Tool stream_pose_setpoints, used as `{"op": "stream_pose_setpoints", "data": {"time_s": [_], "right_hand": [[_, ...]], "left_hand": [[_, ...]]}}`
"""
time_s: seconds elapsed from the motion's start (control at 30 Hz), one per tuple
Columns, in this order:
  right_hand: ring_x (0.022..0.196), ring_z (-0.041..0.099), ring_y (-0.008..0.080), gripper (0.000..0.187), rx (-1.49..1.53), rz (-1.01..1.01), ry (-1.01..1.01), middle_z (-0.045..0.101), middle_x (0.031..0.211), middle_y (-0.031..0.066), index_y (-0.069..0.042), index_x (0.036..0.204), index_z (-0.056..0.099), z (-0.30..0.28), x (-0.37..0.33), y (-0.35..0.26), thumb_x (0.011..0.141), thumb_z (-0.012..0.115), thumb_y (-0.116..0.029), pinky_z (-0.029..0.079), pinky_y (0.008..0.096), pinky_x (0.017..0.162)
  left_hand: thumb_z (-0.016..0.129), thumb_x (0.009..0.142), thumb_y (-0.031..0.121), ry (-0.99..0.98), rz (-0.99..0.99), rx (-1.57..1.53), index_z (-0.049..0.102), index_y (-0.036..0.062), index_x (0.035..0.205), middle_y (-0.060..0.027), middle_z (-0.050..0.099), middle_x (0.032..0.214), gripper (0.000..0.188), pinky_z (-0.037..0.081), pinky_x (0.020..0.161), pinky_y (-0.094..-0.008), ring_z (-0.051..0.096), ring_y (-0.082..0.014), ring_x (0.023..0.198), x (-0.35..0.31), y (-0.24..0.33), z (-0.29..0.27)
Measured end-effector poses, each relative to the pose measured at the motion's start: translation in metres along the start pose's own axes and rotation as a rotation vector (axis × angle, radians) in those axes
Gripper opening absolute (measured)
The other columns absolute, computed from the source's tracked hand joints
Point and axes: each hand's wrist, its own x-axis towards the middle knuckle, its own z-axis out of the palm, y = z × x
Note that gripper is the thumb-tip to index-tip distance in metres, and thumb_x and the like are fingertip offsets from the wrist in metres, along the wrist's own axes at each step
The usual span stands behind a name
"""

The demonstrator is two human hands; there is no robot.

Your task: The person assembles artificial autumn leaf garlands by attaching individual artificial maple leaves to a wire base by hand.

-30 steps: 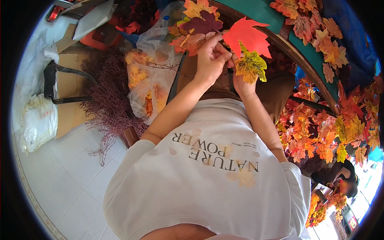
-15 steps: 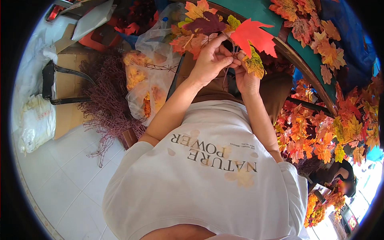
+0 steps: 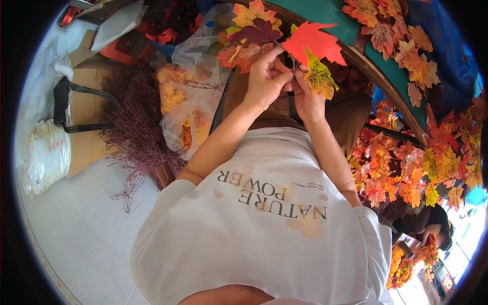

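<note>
My left hand (image 3: 265, 81) and my right hand (image 3: 309, 96) meet over my lap, fingers pinched together on the thin stem of an artificial maple leaf spray. A large bright red leaf (image 3: 314, 42) spreads above the fingertips. Against my right hand hangs a yellow-green leaf (image 3: 320, 77), speckled dark. Beyond my left hand are a dark purple leaf (image 3: 256, 33) and an orange leaf (image 3: 252, 14) of the same bunch. The leaves and my fingers hide most of the stem and the exact point of grip.
A green table (image 3: 341, 21) with a curved brown edge lies ahead, with maple leaves (image 3: 406, 51) on it. More leaf sprays (image 3: 396, 175) hang at right. At left are purple twigs (image 3: 134, 114), a clear plastic bag (image 3: 178, 101) and cardboard (image 3: 84, 137). A person (image 3: 432, 221) sits far right.
The red leaf has swung left and down slightly, and the yellow-green leaf has turned more upright. Both hands have shifted a little, still pinching the stem.
</note>
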Motion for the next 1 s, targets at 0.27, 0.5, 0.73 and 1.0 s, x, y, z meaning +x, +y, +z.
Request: {"op": "stream_pose_setpoints", "data": {"time_s": [0.27,0.5,0.73,1.0], "right_hand": [[0.069,0.055,0.0126,0.015,-0.045,0.033,-0.073,0.058,0.086,0.0013,-0.008,0.099,0.056,0.006,-0.002,-0.001,0.085,0.062,-0.006,0.045,0.0259,0.062],[0.088,0.059,0.0142,0.021,-0.515,-0.028,-0.174,0.060,0.101,0.0053,-0.008,0.107,0.057,-0.013,0.005,-0.010,0.087,0.061,-0.012,0.047,0.0290,0.079],[0.094,0.059,0.0171,0.030,0.029,0.082,-0.026,0.061,0.099,0.0067,-0.007,0.115,0.054,-0.023,0.010,0.004,0.089,0.059,-0.022,0.047,0.0315,0.085],[0.090,0.061,0.0179,0.025,0.028,0.144,-0.150,0.062,0.099,0.0090,0.002,0.112,0.054,-0.012,0.006,-0.010,0.090,0.053,-0.010,0.049,0.0319,0.083]], "left_hand": [[0.054,0.077,-0.016,0.020,0.045,-0.005,0.049,0.0035,0.127,-0.0036,0.055,0.076,0.053,0.048,0.050,-0.0203,0.058,-0.0100,0.056,-0.001,-0.006,0.000],[0.052,0.079,-0.015,-0.028,0.142,0.119,0.050,0.0031,0.126,-0.0027,0.058,0.079,0.050,0.050,0.054,-0.0218,0.062,-0.0110,0.062,0.004,-0.007,-0.008],[0.052,0.080,-0.013,-0.178,0.145,0.283,0.045,0.0053,0.131,-0.0045,0.051,0.090,0.055,0.052,0.065,-0.0223,0.063,-0.0121,0.069,0.005,0.011,0.000],[0.053,0.083,-0.010,-0.190,-0.048,-0.045,0.029,0.0047,0.139,-0.0075,0.047,0.092,0.062,0.054,0.072,-0.0284,0.066,-0.0223,0.081,0.008,0.018,-0.015]]}}
